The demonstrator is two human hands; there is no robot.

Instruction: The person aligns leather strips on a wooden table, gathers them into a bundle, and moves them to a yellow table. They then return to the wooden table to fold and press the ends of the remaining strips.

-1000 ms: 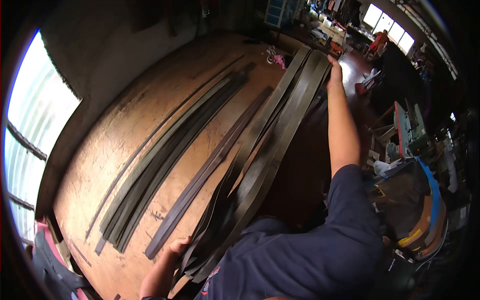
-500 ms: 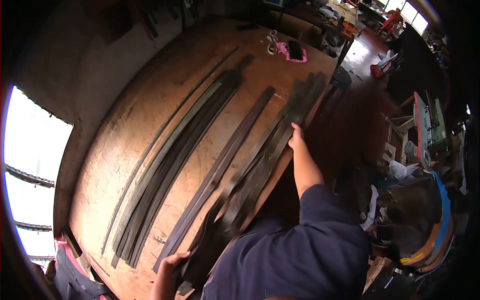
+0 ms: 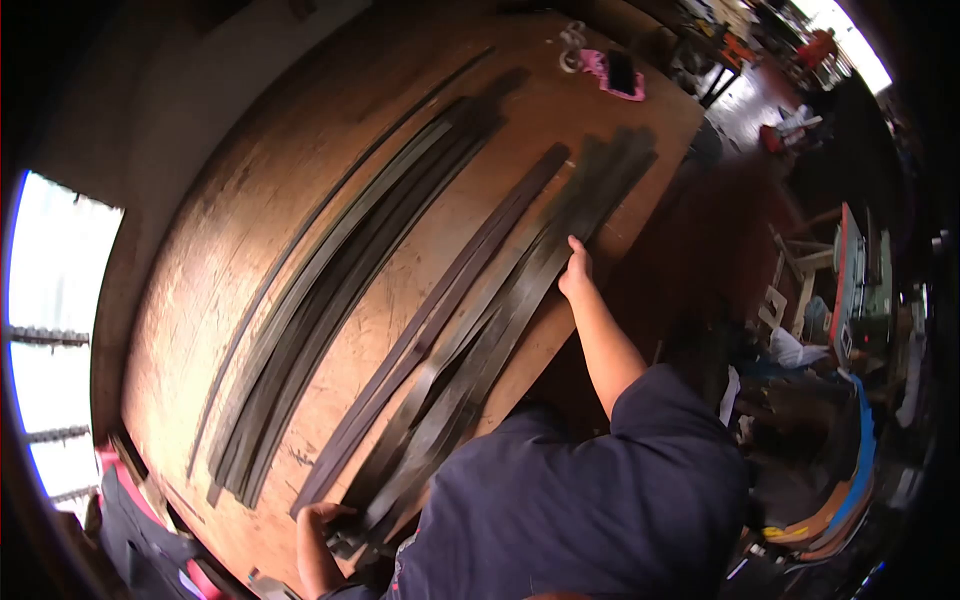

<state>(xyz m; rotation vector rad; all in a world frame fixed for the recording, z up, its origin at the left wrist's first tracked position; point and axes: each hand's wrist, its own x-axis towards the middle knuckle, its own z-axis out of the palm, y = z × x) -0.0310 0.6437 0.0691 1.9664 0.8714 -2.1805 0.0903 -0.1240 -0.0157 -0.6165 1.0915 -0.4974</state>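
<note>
A bundle of long, dark strips (image 3: 500, 310) lies along the near edge of the wooden table, slightly fanned out. My right hand (image 3: 576, 268) is closed on the edge of this bundle toward its far end, fingers partly hidden. At the bundle's near end, my left hand (image 3: 325, 518) grips the strips with its thumb across the top; its other fingers are mostly hidden. Just left of the bundle run a few purplish-brown strips (image 3: 440, 315). Farther left lies a thicker pile of dark grey strips (image 3: 345, 290), with a single thin strip (image 3: 300, 235) beside it.
The scratched wooden table (image 3: 190, 330) stretches ahead. At its far end, a black phone (image 3: 621, 72) rests on a pink cloth (image 3: 597, 68), beside a pale looped object (image 3: 571, 48). Cluttered equipment (image 3: 845, 290) stands right; a window (image 3: 55, 340) is left.
The near bundle, partly bunched by my body before, now lies flatter and straighter along the table edge. Both hands have shifted slightly left in view, and the camera has tilted.
</note>
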